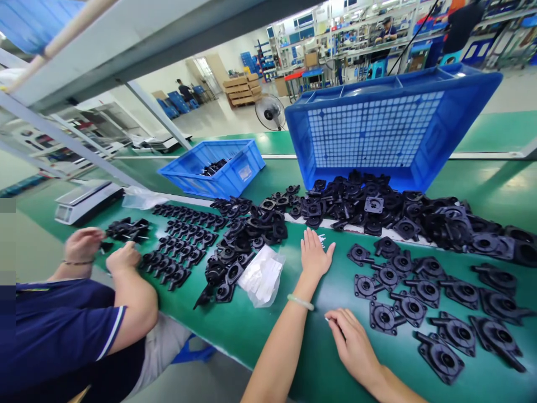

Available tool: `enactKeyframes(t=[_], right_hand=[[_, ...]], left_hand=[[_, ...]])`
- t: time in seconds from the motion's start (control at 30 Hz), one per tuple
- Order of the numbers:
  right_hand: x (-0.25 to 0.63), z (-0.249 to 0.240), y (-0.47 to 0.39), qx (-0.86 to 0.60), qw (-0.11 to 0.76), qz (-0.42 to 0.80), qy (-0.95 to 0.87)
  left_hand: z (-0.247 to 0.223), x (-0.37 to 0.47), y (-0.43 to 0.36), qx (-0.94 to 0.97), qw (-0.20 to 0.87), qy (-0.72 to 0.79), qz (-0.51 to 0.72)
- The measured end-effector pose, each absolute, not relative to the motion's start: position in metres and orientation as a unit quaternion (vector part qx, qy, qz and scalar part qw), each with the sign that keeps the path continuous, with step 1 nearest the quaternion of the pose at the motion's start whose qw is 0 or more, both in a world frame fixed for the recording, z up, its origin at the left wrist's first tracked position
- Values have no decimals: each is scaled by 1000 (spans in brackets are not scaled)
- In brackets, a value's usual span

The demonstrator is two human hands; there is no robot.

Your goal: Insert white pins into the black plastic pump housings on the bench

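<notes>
My left hand (pixel 314 254), with a pale bangle (pixel 300 302) at the wrist, lies flat on the green table (pixel 289 341), fingers extended. Small white pins (pixel 321 240) show beside its fingertips. Closer to me, my right hand (pixel 350 341) has thumb and forefinger pinched around a small white piece (pixel 327 318), too small to name surely. Right of my hands, several black pump housings (pixel 385 316) lie spread out face up. Beyond my left hand, black parts (pixel 373 205) are heaped before a tilted blue crate (pixel 369 131). A crumpled plastic bag (pixel 260 274) sits to the left.
At left a co-worker's hands (pixel 125 257) are near black parts (pixel 128 228) and rows of small housings (pixel 180 246). Further back stand a blue bin (pixel 213 168), a scale (pixel 88 201) and a fan (pixel 269 113). A metal shelf beam (pixel 168 47) crosses overhead.
</notes>
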State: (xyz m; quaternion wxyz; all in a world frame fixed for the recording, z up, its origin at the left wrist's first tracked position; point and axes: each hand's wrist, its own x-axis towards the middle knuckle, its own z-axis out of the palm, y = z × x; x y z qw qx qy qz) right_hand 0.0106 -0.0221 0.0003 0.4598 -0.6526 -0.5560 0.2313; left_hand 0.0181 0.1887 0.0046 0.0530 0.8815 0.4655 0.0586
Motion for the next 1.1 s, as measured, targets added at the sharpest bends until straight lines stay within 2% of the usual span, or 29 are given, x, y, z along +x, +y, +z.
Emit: enactKeyframes(t=[0.27,0.67,0.97,1.1], right_hand=[[10,-1,-23,-652,469,249,-542],[12,4,-22,-660,475,234,-533],[12,6,-20,-653,486,181,-552],[11,8,-18,-651,502,171,-544]], left_hand=[[1,16,190,887,43,453,77],[2,11,188,883,88,443,126],[-2,-5,178,852,181,408,274],[6,2,155,868,206,318,320]])
